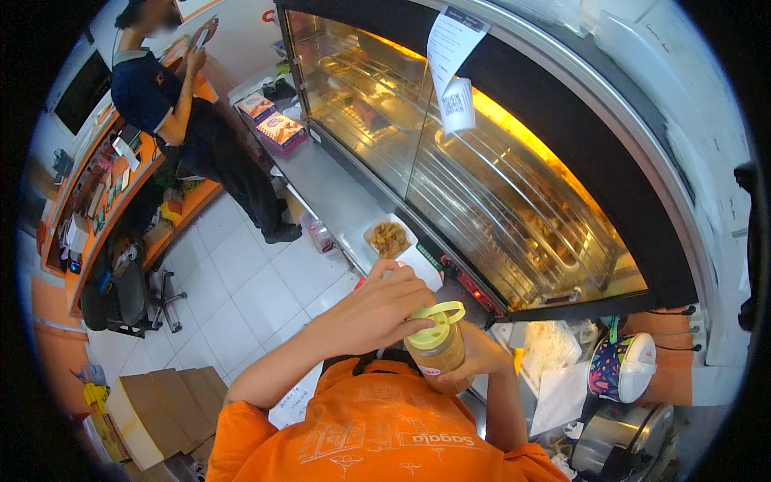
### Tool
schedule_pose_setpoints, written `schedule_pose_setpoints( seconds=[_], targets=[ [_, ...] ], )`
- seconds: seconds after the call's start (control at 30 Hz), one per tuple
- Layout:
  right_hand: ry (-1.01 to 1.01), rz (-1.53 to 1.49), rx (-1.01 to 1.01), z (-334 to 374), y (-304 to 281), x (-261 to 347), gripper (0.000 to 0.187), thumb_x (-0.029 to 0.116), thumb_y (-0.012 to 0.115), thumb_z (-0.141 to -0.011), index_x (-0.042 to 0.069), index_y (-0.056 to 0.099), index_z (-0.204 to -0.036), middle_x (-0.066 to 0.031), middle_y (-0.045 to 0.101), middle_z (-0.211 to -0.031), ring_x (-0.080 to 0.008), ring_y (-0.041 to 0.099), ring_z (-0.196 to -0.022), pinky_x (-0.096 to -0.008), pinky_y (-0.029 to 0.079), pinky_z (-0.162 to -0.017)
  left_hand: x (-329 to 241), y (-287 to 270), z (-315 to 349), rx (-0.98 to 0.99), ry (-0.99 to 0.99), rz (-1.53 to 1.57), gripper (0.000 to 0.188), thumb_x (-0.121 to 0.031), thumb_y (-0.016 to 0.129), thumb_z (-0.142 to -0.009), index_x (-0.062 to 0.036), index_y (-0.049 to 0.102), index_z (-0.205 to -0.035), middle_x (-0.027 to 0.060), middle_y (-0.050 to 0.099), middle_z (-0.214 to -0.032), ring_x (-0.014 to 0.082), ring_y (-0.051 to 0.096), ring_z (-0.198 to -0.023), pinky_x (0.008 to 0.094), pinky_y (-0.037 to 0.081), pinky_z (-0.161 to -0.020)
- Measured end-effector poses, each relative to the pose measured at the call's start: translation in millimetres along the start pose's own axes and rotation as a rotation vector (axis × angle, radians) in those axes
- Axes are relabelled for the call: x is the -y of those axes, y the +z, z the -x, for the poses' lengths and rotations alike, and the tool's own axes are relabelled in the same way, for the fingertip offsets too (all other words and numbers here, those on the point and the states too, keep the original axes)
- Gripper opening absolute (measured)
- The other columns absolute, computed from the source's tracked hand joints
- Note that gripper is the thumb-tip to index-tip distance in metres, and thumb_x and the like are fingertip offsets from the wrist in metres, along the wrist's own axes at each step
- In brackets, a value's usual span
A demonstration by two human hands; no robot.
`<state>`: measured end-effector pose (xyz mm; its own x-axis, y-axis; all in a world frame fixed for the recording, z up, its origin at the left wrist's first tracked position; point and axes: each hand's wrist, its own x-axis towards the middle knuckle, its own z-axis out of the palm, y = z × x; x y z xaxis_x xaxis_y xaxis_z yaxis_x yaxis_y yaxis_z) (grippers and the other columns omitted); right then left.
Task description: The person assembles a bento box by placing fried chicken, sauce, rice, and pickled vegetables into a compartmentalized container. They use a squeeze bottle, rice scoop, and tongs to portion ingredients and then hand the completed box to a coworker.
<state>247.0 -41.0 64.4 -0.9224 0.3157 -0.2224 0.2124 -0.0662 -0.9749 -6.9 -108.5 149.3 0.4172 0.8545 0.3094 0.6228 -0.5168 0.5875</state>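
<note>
A jar with brownish contents and a yellow-green lid stands tilted in front of my chest. My right hand is wrapped round its body from the right. The lid has a raised loop on its right side. My left hand reaches across from the left, fingers bent, with its thumb tip at the lid's left edge. Whatever lies under its fingers is hidden. Just beyond it, an open white food box on the metal counter holds brown pieces of fried food.
A lit glass warming cabinet with wire racks lines the counter. Printed boxes are stacked farther along. A person in dark clothes stands at the left with a phone. Cardboard boxes sit lower left; a metal pot is lower right.
</note>
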Motion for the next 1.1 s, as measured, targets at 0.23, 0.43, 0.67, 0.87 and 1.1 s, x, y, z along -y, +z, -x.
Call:
schedule_pose_setpoints(
  seconds=[0.23, 0.43, 0.67, 0.87, 1.1],
  targets=[
    [0.05, 0.108, -0.204, -33, -17, -12, 0.098, 0.028, 0.091, -0.055, 0.003, 0.045, -0.137, -0.0137, 0.06, -0.126, -0.0233, 0.058, -0.116, -0.0367, 0.043, -0.102, 91, 11, -51, 0.278, 0.193, 0.16, 0.024, -0.029, 0.049, -0.102, -0.0088, 0.061, -0.098, 0.01, 0.053, -0.088, 0.0277, 0.052, -0.093, 0.043, 0.032, -0.09],
    [0.134, 0.104, -0.465, -74, 1, -22, 0.095, 0.026, 0.089, -0.055, 0.003, 0.046, -0.136, -0.0128, 0.06, -0.124, -0.0243, 0.058, -0.116, -0.0367, 0.043, -0.102, 153, 6, -78, 0.414, 0.447, 0.056, 0.026, -0.033, 0.049, -0.102, -0.0106, 0.06, -0.094, 0.0069, 0.055, -0.086, 0.0242, 0.053, -0.091, 0.0424, 0.032, -0.088],
    [0.204, 0.117, -0.724, -117, 34, -20, 0.095, 0.028, 0.088, -0.053, 0.004, 0.046, -0.135, -0.0155, 0.062, -0.12, -0.0287, 0.06, -0.113, -0.0365, 0.045, -0.1, 209, -19, -100, 0.584, 0.7, -0.12, 0.023, -0.033, 0.052, -0.1, -0.0128, 0.06, -0.092, 0.0055, 0.059, -0.08, 0.0227, 0.058, -0.091, 0.0421, 0.034, -0.09],
    [0.373, 0.178, -0.714, -135, 39, -37, 0.093, 0.03, 0.087, -0.053, 0.004, 0.048, -0.133, -0.0189, 0.063, -0.119, -0.0336, 0.062, -0.112, -0.0387, 0.047, -0.097, 242, 10, -99, 0.475, 0.753, -0.218, 0.021, -0.03, 0.059, -0.094, -0.0108, 0.067, -0.097, 0.009, 0.064, -0.09, 0.0249, 0.062, -0.094, 0.0434, 0.042, -0.09],
    [0.792, 0.328, -0.461, -149, -1, -49, 0.091, 0.046, 0.084, -0.053, 0.001, 0.052, -0.125, -0.022, 0.067, -0.112, -0.0353, 0.066, -0.105, -0.0388, 0.053, -0.087, 307, 62, -100, 0.65, 0.526, -0.128, 0.023, -0.029, 0.061, -0.092, -0.0109, 0.069, -0.103, 0.0149, 0.065, -0.098, 0.0346, 0.068, -0.091, 0.0463, 0.056, -0.075]
  ],
)
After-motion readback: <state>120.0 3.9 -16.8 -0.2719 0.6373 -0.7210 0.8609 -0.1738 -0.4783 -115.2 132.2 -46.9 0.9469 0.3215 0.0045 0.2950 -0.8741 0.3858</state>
